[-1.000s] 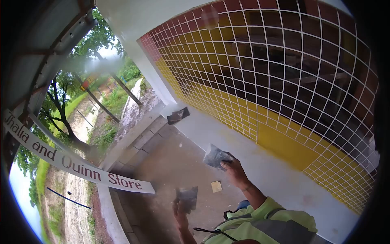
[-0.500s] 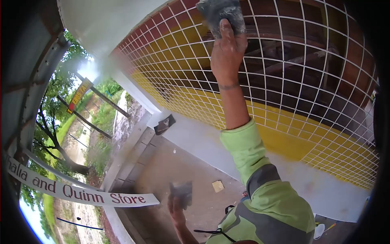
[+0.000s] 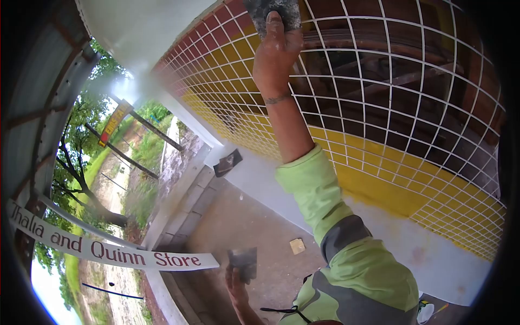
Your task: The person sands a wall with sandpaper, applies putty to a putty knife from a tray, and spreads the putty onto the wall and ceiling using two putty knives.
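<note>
Dark blade (image 3: 275, 15) now swung up to twelve o'clock by the mesh (image 3: 387, 82), your right hand (image 3: 273, 62) pinching it, left hand (image 3: 236, 287) clasping another blade (image 3: 245, 263) at six.

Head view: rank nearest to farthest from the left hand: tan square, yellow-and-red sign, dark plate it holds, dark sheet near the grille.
1. Dark plate, in the left hand.
2. Tan square, on the floor, rightward.
3. Dark sheet, farther ahead.
4. Yellow-and-red sign, outdoors, left.
</note>
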`<state>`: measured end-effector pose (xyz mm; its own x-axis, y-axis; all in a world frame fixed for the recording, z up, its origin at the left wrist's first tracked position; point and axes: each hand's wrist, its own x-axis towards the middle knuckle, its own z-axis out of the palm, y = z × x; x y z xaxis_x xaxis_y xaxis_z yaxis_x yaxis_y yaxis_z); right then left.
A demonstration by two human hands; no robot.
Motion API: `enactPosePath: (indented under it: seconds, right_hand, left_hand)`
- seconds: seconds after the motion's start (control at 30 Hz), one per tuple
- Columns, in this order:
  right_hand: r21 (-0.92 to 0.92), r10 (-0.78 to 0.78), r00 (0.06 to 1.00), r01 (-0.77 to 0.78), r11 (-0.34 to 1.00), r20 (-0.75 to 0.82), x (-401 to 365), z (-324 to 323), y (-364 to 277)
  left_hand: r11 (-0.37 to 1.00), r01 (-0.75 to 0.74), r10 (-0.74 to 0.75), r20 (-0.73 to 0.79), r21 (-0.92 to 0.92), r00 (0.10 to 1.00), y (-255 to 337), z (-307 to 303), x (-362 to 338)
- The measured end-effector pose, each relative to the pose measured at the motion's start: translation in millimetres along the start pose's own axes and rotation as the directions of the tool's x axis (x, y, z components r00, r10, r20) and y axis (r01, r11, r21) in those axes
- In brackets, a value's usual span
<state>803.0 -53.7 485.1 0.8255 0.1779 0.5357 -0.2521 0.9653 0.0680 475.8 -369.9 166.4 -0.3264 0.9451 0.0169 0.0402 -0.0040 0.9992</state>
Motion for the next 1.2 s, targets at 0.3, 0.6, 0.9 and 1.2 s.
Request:
enactPosePath:
  seconds: [0.3,0.6,0.9,1.2]
  right_hand:
    - [-0.001,0.061,0.997,-0.061,0.998,-0.055,1,11,-2]
    - [-0.215,0.25,0.965,-0.262,0.941,-0.086,6,35,-28]
    - [-0.312,0.07,0.997,-0.064,0.948,0.008,-16,73,-53]
    - [-0.353,0.206,0.979,-0.197,0.915,-0.012,-87,46,-87]
  left_hand:
    - [1.0,0.022,-0.023,-0.033,-0.009,0.999,-10,-11,-7]
    - [0.998,0.061,-0.061,-0.061,0.003,0.996,-17,-22,-14]
    - [0.998,0.028,-0.031,-0.071,-0.049,0.997,-18,-27,-27]
    - [0.986,0.068,-0.077,-0.056,-0.154,0.995,-41,-33,-37]
